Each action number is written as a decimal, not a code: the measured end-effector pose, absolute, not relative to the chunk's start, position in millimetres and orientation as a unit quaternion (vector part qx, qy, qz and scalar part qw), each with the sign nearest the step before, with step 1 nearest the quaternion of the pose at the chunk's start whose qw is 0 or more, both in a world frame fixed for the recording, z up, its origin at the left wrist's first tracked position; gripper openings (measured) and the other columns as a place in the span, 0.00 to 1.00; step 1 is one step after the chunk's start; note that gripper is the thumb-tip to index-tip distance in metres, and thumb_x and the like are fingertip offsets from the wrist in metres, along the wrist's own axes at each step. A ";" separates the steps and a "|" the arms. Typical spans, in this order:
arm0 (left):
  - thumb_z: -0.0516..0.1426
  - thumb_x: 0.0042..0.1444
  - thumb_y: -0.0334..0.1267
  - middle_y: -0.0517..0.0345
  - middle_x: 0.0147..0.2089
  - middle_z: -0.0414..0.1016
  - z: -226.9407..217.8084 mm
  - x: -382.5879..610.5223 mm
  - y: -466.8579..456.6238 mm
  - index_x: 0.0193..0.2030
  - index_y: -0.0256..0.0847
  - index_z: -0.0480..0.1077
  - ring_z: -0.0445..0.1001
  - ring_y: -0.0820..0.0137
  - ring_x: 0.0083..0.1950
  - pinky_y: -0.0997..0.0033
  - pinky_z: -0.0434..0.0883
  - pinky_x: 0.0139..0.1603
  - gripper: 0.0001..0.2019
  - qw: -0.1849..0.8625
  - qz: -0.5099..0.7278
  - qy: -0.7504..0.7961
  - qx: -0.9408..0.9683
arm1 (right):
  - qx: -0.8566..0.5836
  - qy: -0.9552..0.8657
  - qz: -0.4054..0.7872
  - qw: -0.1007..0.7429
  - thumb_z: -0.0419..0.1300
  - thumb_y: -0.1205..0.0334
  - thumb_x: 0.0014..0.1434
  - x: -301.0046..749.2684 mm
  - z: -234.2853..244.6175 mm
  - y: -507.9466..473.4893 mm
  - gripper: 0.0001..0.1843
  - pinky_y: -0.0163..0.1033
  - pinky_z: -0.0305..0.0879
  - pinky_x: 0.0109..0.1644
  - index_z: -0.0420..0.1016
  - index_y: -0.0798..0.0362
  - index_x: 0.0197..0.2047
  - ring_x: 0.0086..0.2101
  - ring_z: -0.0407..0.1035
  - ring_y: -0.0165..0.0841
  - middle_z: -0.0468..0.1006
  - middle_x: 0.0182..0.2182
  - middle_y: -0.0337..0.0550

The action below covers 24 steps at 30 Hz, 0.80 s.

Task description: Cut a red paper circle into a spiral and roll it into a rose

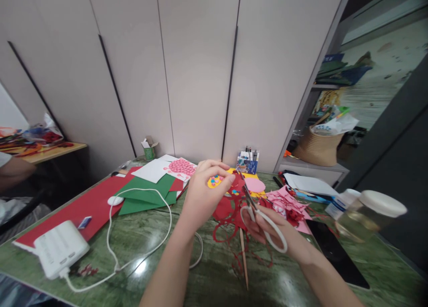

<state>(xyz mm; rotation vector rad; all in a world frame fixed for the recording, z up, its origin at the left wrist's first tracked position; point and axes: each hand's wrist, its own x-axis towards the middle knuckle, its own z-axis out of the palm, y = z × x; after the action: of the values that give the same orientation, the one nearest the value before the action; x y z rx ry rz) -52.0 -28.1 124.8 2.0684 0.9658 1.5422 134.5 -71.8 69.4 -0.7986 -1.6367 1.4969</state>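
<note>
Red paper being cut into on a green tabletop [284, 284], with scissors [250, 200] held in the right hand [283, 223]

The white-handled scissors are clamped in the right hand, fingers in the loops, and their blades are pointed up and away, over red paper [223, 208]. The left hand [205, 193] is held just beside them, its fingers curled and its thumb tip close to the fingertips; whether paper is pinched there cannot be told. The red paper is spread beneath and between both hands, partly hidden. Below it a wooden pencil [245, 264] is laid. Beyond, a pale pink oval [254, 184] is seen on a yellow sheet [260, 176]; crumpled pink scraps [284, 201] are heaped to the right, near a dark tablet [336, 251]
</note>
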 end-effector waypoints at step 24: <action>0.55 0.54 0.37 0.59 0.36 0.74 117.2 -77.9 3.9 0.29 0.41 0.72 0.69 0.70 0.40 0.68 0.64 0.45 0.07 0.272 0.311 0.340 0.845 | -0.512 -0.719 0.449 0.139 0.50 0.46 0.60 166.3 78.8 -56.6 0.18 0.33 0.52 0.28 0.66 0.53 0.33 0.26 0.54 0.28 0.60 0.25 0.35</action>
<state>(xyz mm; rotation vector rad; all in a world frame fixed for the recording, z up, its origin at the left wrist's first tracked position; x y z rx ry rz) -77.9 3.9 117.2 2.2742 0.9142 0.8377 166.3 -56.6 78.8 -1.4811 -2.0777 1.2983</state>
